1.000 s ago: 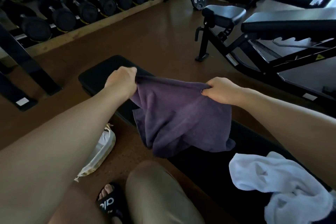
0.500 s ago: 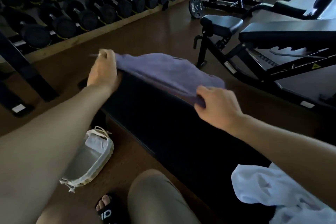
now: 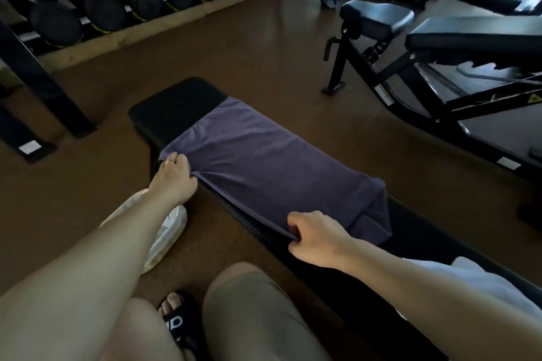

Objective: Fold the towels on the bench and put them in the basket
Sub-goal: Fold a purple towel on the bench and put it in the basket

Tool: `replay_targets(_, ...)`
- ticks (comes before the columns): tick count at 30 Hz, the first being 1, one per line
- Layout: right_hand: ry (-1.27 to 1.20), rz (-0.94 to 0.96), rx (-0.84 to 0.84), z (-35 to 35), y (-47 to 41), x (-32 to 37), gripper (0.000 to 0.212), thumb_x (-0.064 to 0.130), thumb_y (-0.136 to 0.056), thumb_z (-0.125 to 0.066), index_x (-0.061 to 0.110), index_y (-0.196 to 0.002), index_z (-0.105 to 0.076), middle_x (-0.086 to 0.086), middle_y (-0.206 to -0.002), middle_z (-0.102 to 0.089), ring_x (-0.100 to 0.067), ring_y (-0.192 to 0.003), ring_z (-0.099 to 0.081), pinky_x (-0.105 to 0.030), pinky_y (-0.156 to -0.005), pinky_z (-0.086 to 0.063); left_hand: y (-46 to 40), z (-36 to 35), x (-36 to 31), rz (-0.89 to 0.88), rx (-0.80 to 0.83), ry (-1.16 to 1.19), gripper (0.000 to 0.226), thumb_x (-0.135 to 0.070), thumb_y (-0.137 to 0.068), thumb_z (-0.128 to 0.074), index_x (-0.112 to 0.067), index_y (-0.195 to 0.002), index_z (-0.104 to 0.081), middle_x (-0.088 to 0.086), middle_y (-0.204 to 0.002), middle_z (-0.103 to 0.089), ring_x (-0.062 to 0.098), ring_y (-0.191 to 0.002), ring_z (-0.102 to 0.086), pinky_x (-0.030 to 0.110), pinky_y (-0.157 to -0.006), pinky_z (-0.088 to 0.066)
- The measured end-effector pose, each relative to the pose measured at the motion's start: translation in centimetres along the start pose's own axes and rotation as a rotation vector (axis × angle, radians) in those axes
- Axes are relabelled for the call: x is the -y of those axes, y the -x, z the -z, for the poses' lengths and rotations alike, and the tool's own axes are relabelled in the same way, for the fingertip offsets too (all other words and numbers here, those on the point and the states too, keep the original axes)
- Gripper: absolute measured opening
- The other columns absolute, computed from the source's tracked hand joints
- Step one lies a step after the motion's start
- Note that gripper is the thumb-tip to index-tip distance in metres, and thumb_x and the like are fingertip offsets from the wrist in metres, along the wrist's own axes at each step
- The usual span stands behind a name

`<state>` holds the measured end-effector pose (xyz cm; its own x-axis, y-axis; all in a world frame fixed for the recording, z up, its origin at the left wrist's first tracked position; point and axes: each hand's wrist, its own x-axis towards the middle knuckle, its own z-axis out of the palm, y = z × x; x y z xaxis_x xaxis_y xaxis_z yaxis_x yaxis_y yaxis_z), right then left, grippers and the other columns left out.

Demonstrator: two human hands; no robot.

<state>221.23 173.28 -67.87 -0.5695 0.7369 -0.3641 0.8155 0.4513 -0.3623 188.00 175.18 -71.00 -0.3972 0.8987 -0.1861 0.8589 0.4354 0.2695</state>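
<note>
Two hands work one purple towel (image 3: 264,167), spread flat over the bench (image 3: 176,102) toward its far end. Left hand (image 3: 173,182) pinches the near-edge corner; right hand (image 3: 315,239) grips the near edge too. Advice: square corners before folding; right end is bunched. White towel (image 3: 481,281) waits at the bench's near end. Basket (image 3: 167,231) on the floor, partly under the left arm.

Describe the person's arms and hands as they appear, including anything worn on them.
Both forearms are bare, with no sleeves, watch or gloves in view. The left hand wears a thin, pale band ring on one finger. The right hand shows no ring or other jewellery on the parts that can be seen. No markings or tattoos show on either arm.
</note>
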Motion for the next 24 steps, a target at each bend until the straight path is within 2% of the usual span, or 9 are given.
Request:
replay_targets(3, -0.067, -0.001, 0.038, -0.5, -0.1, 0.5, 0.013, 0.026, -0.088, -0.06, 0.026, -0.088, -0.047, 0.004, -0.086, -0.06, -0.025, -0.08, -0.061, -0.034, -0.068, -0.046, 0.1, 0.0, 0.7, 0.048, 0.027, -0.011, 0.018, -0.02, -0.098, -0.051, -0.017, -0.116, -0.048, 0.019, -0.152, -0.034, 0.039, -0.133, -0.042, 0.051, -0.105, -0.044)
replay_targets(7, -0.083, -0.004, 0.011, -1.6, 0.2, 2.0, 0.011, 0.023, -0.092, -0.058, 0.018, -0.098, -0.05, -0.005, -0.097, -0.064, -0.031, -0.087, -0.062, -0.035, -0.07, -0.044, 1.9, -0.6, -0.5, 0.186, -0.005, -0.084, 0.046, -0.034, -0.102, -0.047, -0.018, -0.144, -0.037, 0.022, -0.161, -0.02, 0.042, -0.142, -0.032, 0.053, -0.115, -0.034)
replay_targets(9, -0.063, 0.005, -0.007, -2.0, 0.4, 2.6, 0.014, 0.022, -0.093, -0.057, 0.015, -0.102, -0.05, -0.008, -0.101, -0.066, -0.034, -0.091, -0.064, -0.037, -0.072, -0.046, 3.2, -0.6, -2.4, 0.173, -0.093, -0.15, 0.054, -0.036, -0.099, -0.05, -0.018, -0.145, -0.029, 0.024, -0.159, -0.021, 0.043, -0.143, -0.029, 0.054, -0.118, -0.029)
replay_targets(11, -0.052, 0.027, -0.008, -2.0, 0.9, 2.6, 0.02, 0.023, -0.093, -0.06, 0.014, -0.107, -0.05, -0.007, -0.104, -0.066, -0.033, -0.094, -0.065, -0.039, -0.075, -0.049, 4.2, -0.2, -4.7, 0.017, -0.158, -0.155, 0.054, -0.031, -0.096, -0.054, -0.02, -0.143, -0.03, 0.021, -0.157, -0.023, 0.043, -0.144, -0.027, 0.054, -0.117, -0.03)
replay_targets(13, -0.048, 0.061, -0.004, -1.4, 1.7, 2.1, 0.029, 0.028, -0.089, -0.066, 0.016, -0.111, -0.051, -0.003, -0.107, -0.064, -0.028, -0.097, -0.064, -0.039, -0.078, -0.05, 5.2, 0.3, -7.2, -0.23, -0.169, -0.083, 0.049, -0.031, -0.095, -0.056, -0.022, -0.14, -0.039, 0.013, -0.148, -0.037, 0.037, -0.138, -0.036, 0.05, -0.11, -0.037)
replay_targets(16, 0.004, 0.098, -0.004, -0.2, 3.3, 0.5, 0.037, 0.04, -0.085, -0.071, 0.02, -0.109, -0.052, 0.002, -0.103, -0.063, -0.022, -0.093, -0.062, -0.037, -0.077, -0.05, 7.4, 0.1, -10.8, -0.531, -0.007, 0.003, 0.035, -0.039, -0.098, -0.057, -0.027, -0.13, -0.051, -0.001, -0.129, -0.049, 0.02, -0.12, -0.048, 0.041, -0.1, -0.047)
replay_targets(18, 0.029, 0.094, -0.007, 0.8, 4.5, -1.0, 0.033, 0.043, -0.086, -0.07, 0.023, -0.104, -0.052, 0.006, -0.095, -0.062, -0.017, -0.085, -0.062, -0.035, -0.072, -0.05, 9.0, -0.8, -12.4, -0.653, 0.121, -0.062, 0.033, -0.043, -0.099, -0.056, -0.028, -0.128, -0.053, -0.002, -0.125, -0.049, 0.019, -0.115, -0.05, 0.042, -0.097, -0.048)
replay_targets(21, 0.054, 0.075, -0.062, 2.0, 5.9, -3.2, 0.025, 0.04, -0.085, -0.069, 0.029, -0.09, -0.048, 0.01, -0.084, -0.057, -0.01, -0.077, -0.057, -0.031, -0.069, -0.046, 11.2, -2.1, -14.3, -0.791, 0.13, -0.177, 0.032, -0.043, -0.098, -0.058, -0.024, -0.123, -0.056, 0.001, -0.12, -0.047, 0.023, -0.106, -0.05, 0.043, -0.09, -0.048)
replay_targets(24, 0.146, 0.055, -0.086, 2.8, 6.5, -5.2, 0.025, 0.033, -0.083, -0.066, 0.028, -0.089, -0.042, 0.012, -0.091, -0.055, -0.016, -0.088, -0.056, -0.033, -0.073, -0.039, 13.6, -3.0, -16.6, -0.911, 0.133, -0.166, 0.031, -0.043, -0.095, -0.062, -0.021, -0.116, -0.058, 0.001, -0.114, -0.049, 0.022, -0.1, -0.052, 0.041, -0.086, -0.049)
